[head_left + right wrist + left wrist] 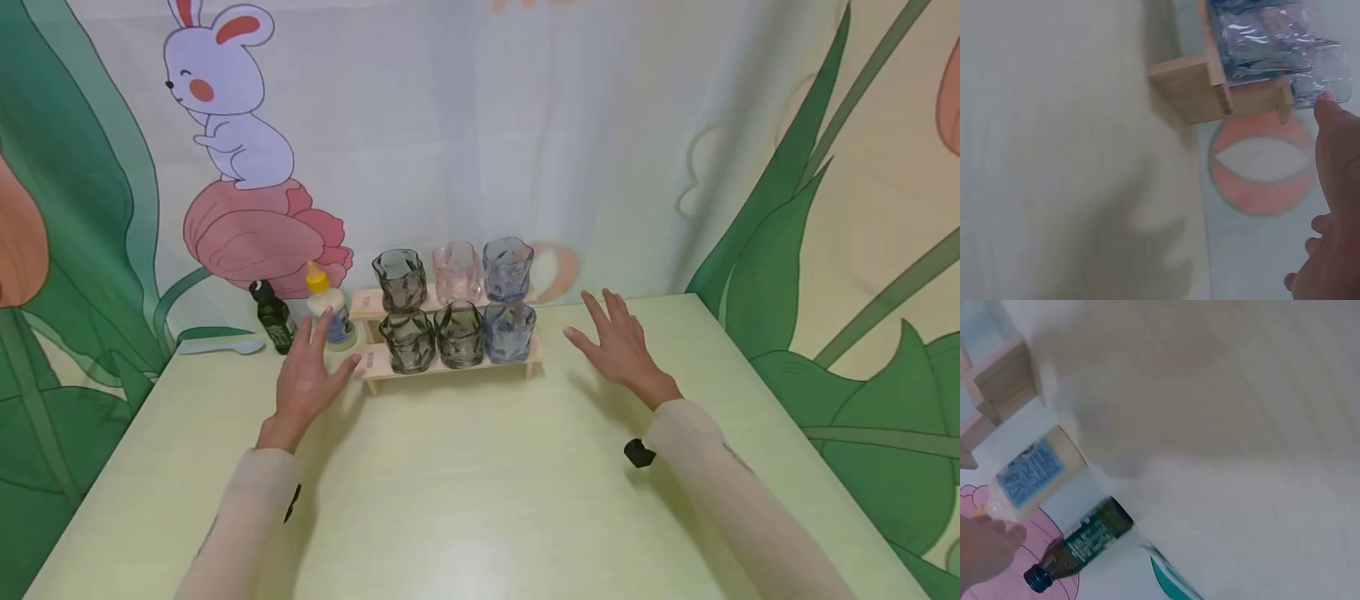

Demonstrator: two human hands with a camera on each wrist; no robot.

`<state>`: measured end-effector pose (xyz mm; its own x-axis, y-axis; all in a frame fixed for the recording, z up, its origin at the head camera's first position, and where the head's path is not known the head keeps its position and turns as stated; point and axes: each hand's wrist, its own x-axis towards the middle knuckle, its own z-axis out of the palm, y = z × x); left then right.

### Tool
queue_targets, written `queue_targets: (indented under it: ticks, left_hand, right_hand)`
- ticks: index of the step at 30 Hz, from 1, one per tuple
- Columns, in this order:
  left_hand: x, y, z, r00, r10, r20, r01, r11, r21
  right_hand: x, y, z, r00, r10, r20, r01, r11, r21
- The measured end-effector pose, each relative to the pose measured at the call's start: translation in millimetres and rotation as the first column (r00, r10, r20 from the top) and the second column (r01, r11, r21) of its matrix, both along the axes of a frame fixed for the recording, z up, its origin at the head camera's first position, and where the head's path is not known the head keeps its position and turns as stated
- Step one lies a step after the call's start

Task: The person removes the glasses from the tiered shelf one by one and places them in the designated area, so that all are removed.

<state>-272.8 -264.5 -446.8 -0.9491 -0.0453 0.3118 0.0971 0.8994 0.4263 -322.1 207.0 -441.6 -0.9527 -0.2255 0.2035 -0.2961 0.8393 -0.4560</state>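
My left hand (306,385) hovers with spread fingers at the left end of a two-step wooden rack (450,370), overlapping a squeeze bottle (341,327) with a yellow cap. Beside that stands a dark green bottle (276,321); both bottles show in the left wrist view. On the rack's upper step are a grey glass (401,282), a pink glass (456,273) and a blue glass (507,270). The lower step bears two grey glasses (408,342) and another blue glass (510,333). To the right of the rack, my right hand (618,346) holds nothing, fingers extended.
A pale spoon (221,347) lies at the table's back left corner. The light table (457,492) ends at a printed curtain (600,125) behind the rack. A black wrist piece (639,452) shows at my right sleeve.
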Motion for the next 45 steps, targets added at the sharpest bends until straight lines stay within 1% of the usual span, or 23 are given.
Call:
queue_targets:
  ticks: [4, 7, 9, 12, 16, 21, 27, 30, 34, 41, 45]
  left_hand:
    - [-4.9, 6.3, 2.4, 0.997, -0.069, 0.026, 0.066, 0.990, 0.123]
    - [-8.7, 10.6, 3.3, 0.995, -0.093, 0.032, 0.087, 0.982, 0.167]
    - [-10.9, 13.3, 3.9, 0.994, -0.099, 0.042, 0.090, 0.979, 0.181]
    - [-14.1, 16.4, 4.3, 0.993, -0.102, 0.066, 0.087, 0.977, 0.193]
    - [-18.3, 18.4, 4.6, 0.989, -0.121, 0.089, 0.100, 0.972, 0.210]
    - [-23.0, 20.7, 4.4, 0.983, -0.153, 0.102, 0.126, 0.965, 0.230]
    - [-26.1, 21.5, 3.8, 0.980, -0.170, 0.105, 0.141, 0.961, 0.239]
    - [-25.3, 21.8, 2.6, 0.977, -0.185, 0.108, 0.154, 0.956, 0.249]
    - [-23.9, 21.8, 1.1, 0.975, -0.185, 0.123, 0.149, 0.955, 0.256]
    - [-27.1, 22.5, -2.6, 0.975, -0.186, 0.120, 0.151, 0.955, 0.256]
    - [-28.4, 21.4, -3.7, 0.977, -0.177, 0.121, 0.140, 0.954, 0.266]
  right_hand:
    - [-6.1, -7.5, 14.5, 0.998, 0.055, 0.036, -0.051, 0.994, -0.093]
    - [-11.9, -13.1, 24.5, 0.993, 0.098, 0.059, -0.088, 0.984, -0.153]
    - [-16.5, -16.6, 30.2, 0.990, 0.119, 0.073, -0.105, 0.979, -0.176]
    - [-23.4, -22.7, 38.3, 0.989, 0.122, 0.083, -0.104, 0.976, -0.194]
    - [-32.4, -33.6, 49.4, 0.990, 0.126, 0.060, -0.110, 0.970, -0.215]
    - [-44.9, -48.6, 61.3, 0.988, 0.148, 0.041, -0.134, 0.959, -0.249]
    - [-57.3, -67.8, 77.0, 0.981, 0.188, 0.045, -0.171, 0.952, -0.253]
    - [-62.6, -76.2, 79.4, 0.975, 0.218, 0.047, -0.201, 0.949, -0.245]
    - [-69.1, -86.1, 78.6, 0.970, 0.236, 0.056, -0.219, 0.952, -0.214]
    - [-71.7, -96.7, 79.3, 0.973, 0.215, 0.081, -0.194, 0.959, -0.207]
    - [-73.1, -101.2, 79.7, 0.974, 0.207, 0.089, -0.186, 0.962, -0.201]
